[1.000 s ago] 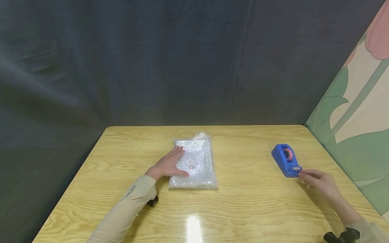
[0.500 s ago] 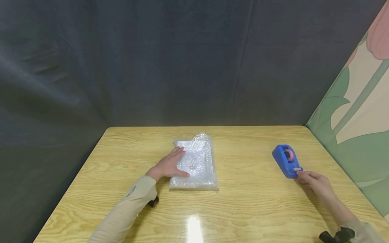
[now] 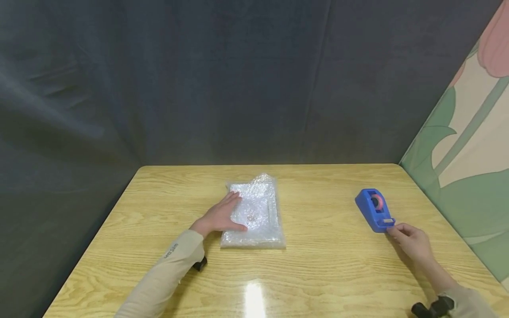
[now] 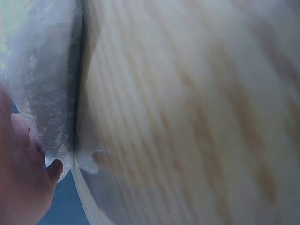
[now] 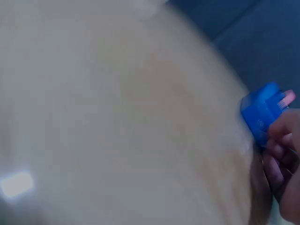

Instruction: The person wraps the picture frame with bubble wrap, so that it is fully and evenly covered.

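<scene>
A flat, rectangular thing in bubble wrap (image 3: pixel 258 212) lies mid-table; its wrapped contents cannot be made out. My left hand (image 3: pixel 220 215) rests on its left side, fingers spread and thumb along the lower part. At the right, a blue tape dispenser (image 3: pixel 373 211) with a pink-cored roll (image 3: pixel 377 202) stands with its cutter end toward me. Thumb and fingers of my right hand (image 3: pixel 413 243) pinch at that front end, just below the cutter, where the tape comes off; the tape itself is barely visible. The right wrist view shows this hand (image 5: pixel 286 154) against the dispenser (image 5: pixel 262 110).
The wooden table (image 3: pixel 326 274) reaches back to a dark curtain (image 3: pixel 238 88). A flower-patterned panel (image 3: pixel 469 176) borders the right side. Wrist cameras (image 3: pixel 200 264) sit on both wrists. Bare wood lies between the wrapped thing and the dispenser.
My right hand has shifted slightly left, its fingertips moving in under the dispenser's cutter end. The left hand, the wrapped thing and the dispenser stay where they were.
</scene>
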A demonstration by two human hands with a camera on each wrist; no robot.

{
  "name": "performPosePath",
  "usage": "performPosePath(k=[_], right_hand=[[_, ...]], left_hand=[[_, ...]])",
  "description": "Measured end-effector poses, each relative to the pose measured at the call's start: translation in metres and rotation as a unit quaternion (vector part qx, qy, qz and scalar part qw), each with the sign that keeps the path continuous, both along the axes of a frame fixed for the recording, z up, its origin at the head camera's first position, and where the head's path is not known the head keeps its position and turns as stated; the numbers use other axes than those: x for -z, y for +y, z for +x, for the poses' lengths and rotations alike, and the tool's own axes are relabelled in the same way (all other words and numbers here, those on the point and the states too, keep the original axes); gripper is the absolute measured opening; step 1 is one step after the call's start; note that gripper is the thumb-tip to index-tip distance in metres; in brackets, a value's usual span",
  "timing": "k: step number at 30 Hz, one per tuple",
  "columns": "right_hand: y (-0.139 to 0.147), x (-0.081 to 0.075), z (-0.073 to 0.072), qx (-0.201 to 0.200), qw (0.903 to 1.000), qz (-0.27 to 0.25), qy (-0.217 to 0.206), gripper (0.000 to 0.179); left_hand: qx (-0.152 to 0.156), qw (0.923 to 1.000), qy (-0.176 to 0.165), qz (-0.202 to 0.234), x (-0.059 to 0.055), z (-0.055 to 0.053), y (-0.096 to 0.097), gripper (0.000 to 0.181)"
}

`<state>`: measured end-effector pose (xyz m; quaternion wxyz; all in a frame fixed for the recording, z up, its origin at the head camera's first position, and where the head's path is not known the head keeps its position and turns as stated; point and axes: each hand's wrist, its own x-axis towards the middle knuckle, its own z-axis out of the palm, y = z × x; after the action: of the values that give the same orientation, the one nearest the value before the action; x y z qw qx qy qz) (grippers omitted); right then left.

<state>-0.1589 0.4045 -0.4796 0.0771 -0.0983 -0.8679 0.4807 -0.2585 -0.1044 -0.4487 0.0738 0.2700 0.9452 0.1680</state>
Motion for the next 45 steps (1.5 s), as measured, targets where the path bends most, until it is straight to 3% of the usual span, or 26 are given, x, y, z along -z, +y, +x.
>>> performPosePath(k=[4,8,15,23,30,37,41,45], right_hand=[[0.007,0.004,0.003,-0.021,0.9995,-0.012,0.022,0.019],[0.009,-0.004,0.007,-0.044,0.9985,-0.013,0.029,0.020],[-0.017,-0.036,0.005,-0.064,0.9935,0.086,0.037,0.036],[-0.069,-0.070,-0.009,-0.138,0.9853,0.071,0.071,0.028],[-0.122,-0.075,-0.034,-0.212,0.9615,0.034,0.171,0.013],[-0.179,-0.071,-0.058,-0.261,0.9485,-0.025,0.178,0.013],[-0.213,-0.067,-0.069,-0.271,0.9467,-0.056,0.165,0.013],[-0.251,-0.073,-0.069,-0.271,0.9465,-0.073,0.158,0.012]], left_hand=[[0.007,0.9999,0.008,0.004,0.002,0.000,-0.001,0.104],[0.015,0.9998,0.015,0.005,0.004,-0.001,-0.002,0.106],[0.003,1.0000,0.008,-0.004,0.004,-0.002,-0.001,0.105],[0.001,1.0000,0.001,-0.001,0.004,-0.003,-0.001,0.104],[-0.003,1.0000,-0.002,0.004,0.003,-0.002,0.000,0.105],[-0.009,0.9999,-0.006,-0.007,0.004,-0.004,-0.001,0.106],[-0.010,0.9999,-0.005,-0.007,0.005,-0.005,-0.001,0.106],[-0.011,0.9999,-0.003,-0.007,0.006,-0.005,0.001,0.105]])
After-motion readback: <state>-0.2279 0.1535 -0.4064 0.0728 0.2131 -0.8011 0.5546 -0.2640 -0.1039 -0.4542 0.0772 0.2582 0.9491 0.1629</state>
